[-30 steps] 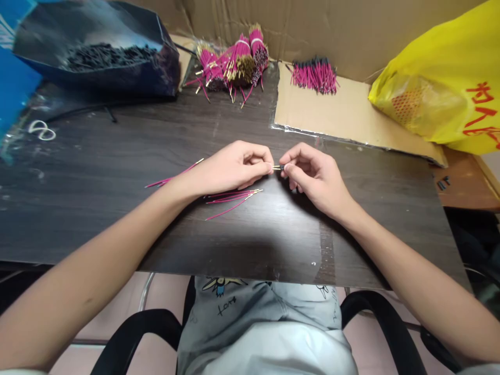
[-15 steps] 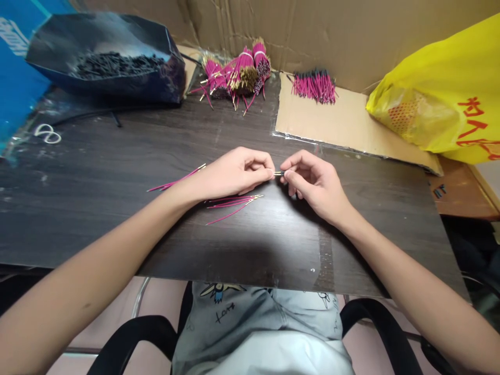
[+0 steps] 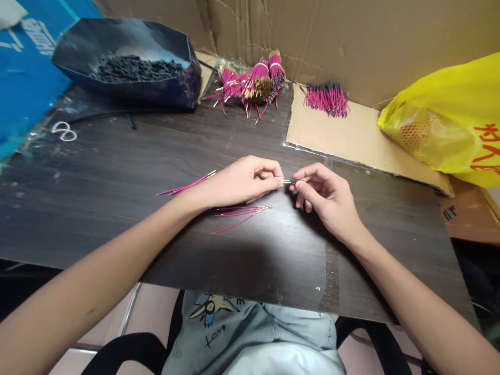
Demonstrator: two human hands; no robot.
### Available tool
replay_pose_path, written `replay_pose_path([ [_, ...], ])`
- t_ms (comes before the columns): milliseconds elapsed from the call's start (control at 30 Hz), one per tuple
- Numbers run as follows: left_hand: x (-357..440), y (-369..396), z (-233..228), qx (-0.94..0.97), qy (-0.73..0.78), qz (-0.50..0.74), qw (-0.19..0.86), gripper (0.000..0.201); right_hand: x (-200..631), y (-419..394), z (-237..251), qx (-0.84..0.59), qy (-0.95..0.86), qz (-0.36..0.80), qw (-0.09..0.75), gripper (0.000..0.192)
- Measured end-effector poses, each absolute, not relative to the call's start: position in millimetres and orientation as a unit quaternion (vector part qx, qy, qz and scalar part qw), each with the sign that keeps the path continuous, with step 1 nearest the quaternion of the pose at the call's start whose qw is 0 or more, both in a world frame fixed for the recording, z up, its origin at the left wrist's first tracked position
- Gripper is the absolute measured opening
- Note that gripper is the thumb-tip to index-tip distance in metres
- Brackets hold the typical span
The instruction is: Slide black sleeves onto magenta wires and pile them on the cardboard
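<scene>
We pinched the gold-tipped end of one pink wire (image 3: 287,181) between thumb and forefinger of our left hand (image 3: 244,179); its tip showed in the small gap between the two hands. Our right hand (image 3: 326,195) met it there, thumb and forefinger closed on what looked like a small black sleeve (image 3: 294,182), though it was too small to tell for certain. Both hands rested on the dark wooden table (image 3: 117,172), near its middle.

More pink wires (image 3: 187,186) trailed out to the left behind the left wrist, seemingly held in the same hand. A few loose wires (image 3: 242,213) lay on the table just near of the left hand, tips pointing right.

At the far edge, tied wire bundles (image 3: 252,86) stood against the cardboard wall (image 3: 332,36). To their right, a heap of pink wires with black ends (image 3: 327,98) lay on a flat cardboard sheet (image 3: 351,135). A dark bag of small black pieces (image 3: 133,70) sat far left; a yellow plastic bag (image 3: 449,125) sat far right.
</scene>
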State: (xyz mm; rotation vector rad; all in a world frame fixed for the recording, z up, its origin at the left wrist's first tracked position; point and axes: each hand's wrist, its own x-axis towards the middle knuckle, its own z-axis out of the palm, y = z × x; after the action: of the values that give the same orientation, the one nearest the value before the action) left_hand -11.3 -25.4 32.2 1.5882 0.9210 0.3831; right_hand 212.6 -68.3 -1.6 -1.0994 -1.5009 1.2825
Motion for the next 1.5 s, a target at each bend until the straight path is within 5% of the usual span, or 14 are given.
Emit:
replay_pose_path([
  [1500,-12.0,-25.7,31.6,0.732,0.387,0.173,0.534,0.015,212.1,-64.8,-3.0,-0.417,-0.638,0.491,0.422,0.015],
])
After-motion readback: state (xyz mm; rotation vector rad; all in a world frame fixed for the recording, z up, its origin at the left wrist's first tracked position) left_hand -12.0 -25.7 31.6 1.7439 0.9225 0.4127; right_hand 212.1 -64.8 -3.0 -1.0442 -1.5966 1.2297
